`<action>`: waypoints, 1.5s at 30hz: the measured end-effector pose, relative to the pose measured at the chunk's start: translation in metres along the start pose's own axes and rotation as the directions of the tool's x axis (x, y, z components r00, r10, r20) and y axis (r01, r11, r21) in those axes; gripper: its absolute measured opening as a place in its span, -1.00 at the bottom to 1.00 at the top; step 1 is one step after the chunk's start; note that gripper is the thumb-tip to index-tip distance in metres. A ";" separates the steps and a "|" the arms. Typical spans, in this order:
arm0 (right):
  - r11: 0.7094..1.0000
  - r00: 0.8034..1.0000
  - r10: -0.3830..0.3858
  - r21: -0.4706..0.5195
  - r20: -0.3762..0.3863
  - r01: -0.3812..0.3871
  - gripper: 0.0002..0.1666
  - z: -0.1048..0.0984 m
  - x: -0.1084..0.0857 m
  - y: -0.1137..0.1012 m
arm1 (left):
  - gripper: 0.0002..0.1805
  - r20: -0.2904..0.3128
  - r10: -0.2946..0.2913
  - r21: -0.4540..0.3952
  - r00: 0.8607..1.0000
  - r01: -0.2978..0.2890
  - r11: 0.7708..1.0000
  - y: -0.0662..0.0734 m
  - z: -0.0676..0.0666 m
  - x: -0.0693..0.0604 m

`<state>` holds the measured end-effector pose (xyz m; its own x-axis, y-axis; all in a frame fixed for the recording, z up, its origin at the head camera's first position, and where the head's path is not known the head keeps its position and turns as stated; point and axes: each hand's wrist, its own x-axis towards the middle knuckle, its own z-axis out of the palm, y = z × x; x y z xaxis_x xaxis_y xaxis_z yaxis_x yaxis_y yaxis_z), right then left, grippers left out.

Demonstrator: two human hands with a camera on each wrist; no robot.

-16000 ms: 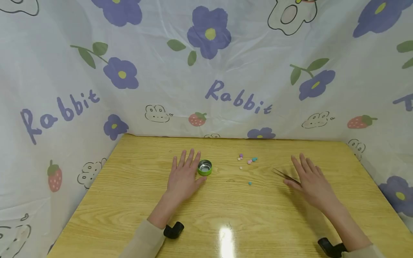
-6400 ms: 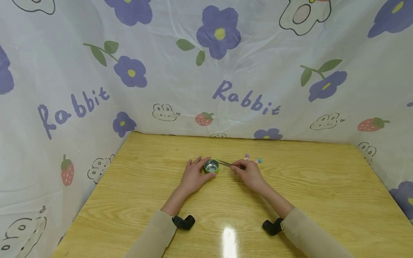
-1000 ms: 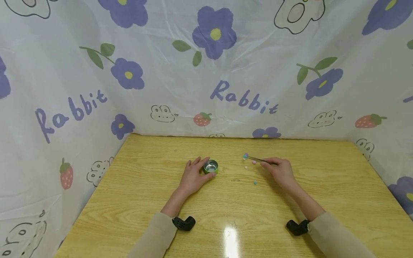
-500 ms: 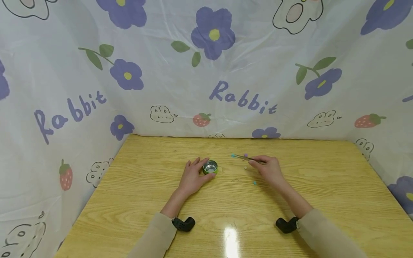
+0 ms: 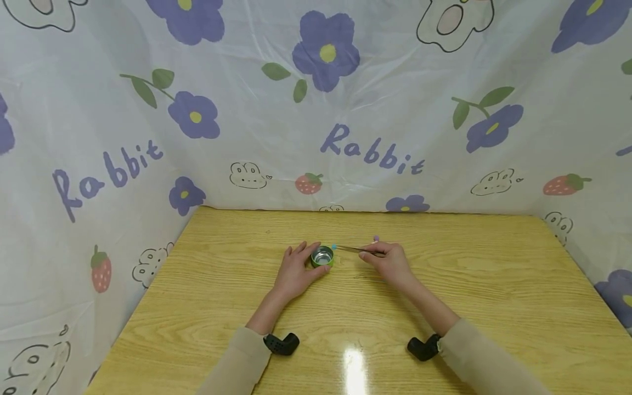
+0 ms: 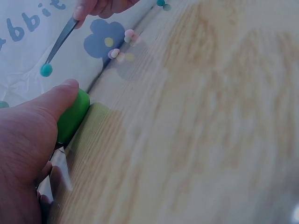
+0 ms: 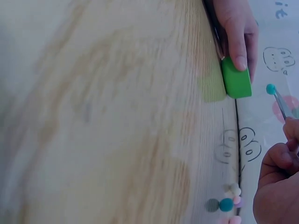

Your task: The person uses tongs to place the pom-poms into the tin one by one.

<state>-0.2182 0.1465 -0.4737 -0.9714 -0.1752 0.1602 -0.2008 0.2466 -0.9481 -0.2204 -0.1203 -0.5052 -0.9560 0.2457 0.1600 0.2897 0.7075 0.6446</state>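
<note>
The left hand [image 5: 294,272] holds the small green tin [image 5: 322,257] from its left side, thumb and fingers around the wall; in the left wrist view the thumb lies against the green tin [image 6: 74,116]. The right hand [image 5: 392,267] pinches metal tweezers [image 5: 353,250] pointing left. At their tips a teal ball [image 5: 334,247] is held, just beside the tin's upper right rim. Both wrist views show this teal ball [image 6: 46,70] raised above the table level, gripped by the tweezers [image 7: 280,103]. The tin's open top faces up, its silver inside visible in the head view.
A purple ball [image 5: 376,238] lies on the wooden table [image 5: 276,351] behind the right hand. Other small balls, pink, white and teal [image 7: 226,204], show in the wrist views. A patterned cloth [image 5: 247,126] hangs behind the table's back edge.
The right hand has carried the teal ball in the tweezers leftward, from beside the loose balls to the tin's rim. Over the last second the left hand stays around the tin.
</note>
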 end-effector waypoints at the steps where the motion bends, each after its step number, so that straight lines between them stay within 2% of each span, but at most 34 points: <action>1: 1.000 1.000 0.000 -0.006 0.000 0.000 -0.82 0.002 0.000 -0.001 | -0.22 -0.004 0.005 0.004 1.000 -0.005 1.000 0.000 0.000 0.000; 6: 0.999 1.000 0.003 -0.037 -0.004 -0.003 -0.82 0.009 0.001 -0.003 | -0.22 -0.012 0.007 0.004 1.000 -0.007 1.000 -0.001 0.000 0.000; 13: 0.998 0.999 -0.039 -0.055 -0.003 0.039 -0.85 0.016 0.003 -0.004 | -0.23 -0.016 0.007 -0.002 1.000 -0.008 1.000 -0.001 0.002 0.001; 17: 0.997 0.999 -0.039 -0.067 -0.001 0.039 -0.84 0.018 0.003 -0.003 | -0.23 -0.017 0.006 0.001 1.000 -0.006 1.000 -0.001 0.002 0.001; 26: 0.999 0.999 -0.027 -0.041 0.028 0.028 -0.77 0.019 -0.001 -0.010 | -0.24 -0.026 0.017 0.003 1.000 -0.017 1.000 0.002 0.000 0.000; 29: 0.998 0.998 -0.055 -0.022 0.016 0.056 -0.76 0.019 0.000 0.000 | -0.25 -0.027 0.022 0.000 0.999 -0.022 1.000 0.003 0.000 -0.001; 33: 0.997 0.997 -0.077 -0.004 0.001 0.077 -0.77 0.019 -0.001 0.002 | -0.24 -0.021 0.025 -0.002 0.999 -0.025 1.000 0.003 0.000 -0.001; 40: 0.999 1.000 0.016 -0.031 -0.012 -0.017 -0.77 0.013 -0.001 -0.002 | -0.25 -0.025 0.034 0.004 0.999 -0.034 0.999 0.002 0.001 0.000; 45: 0.999 0.999 0.045 -0.017 -0.025 -0.046 -0.72 0.009 -0.002 -0.004 | -0.24 -0.023 0.030 -0.001 0.999 -0.030 1.000 0.002 0.000 0.000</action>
<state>-0.2147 0.1370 -0.4730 -0.9824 -0.1400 0.1239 -0.1583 0.2706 -0.9496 -0.2194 -0.1189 -0.5042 -0.9477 0.2513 0.1967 0.3182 0.6992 0.6402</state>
